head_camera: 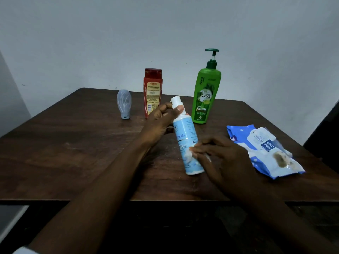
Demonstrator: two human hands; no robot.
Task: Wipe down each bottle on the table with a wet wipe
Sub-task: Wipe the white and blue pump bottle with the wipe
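My left hand (161, 120) grips the neck and white cap of a pale blue bottle (187, 136), which is tilted over the middle of the dark wooden table (73, 153). My right hand (220, 156) pinches a small white wet wipe (189, 154) against the bottle's lower part. Behind stand a red bottle (152, 92), a tall green pump bottle (206, 96) and a small grey tube (124, 104) on its cap.
A blue and white wet wipe pack (264, 149) lies on the table at the right, with a brownish used wipe (282, 158) on top. A grey wall stands just behind the table. The table's front edge lies below my forearms.
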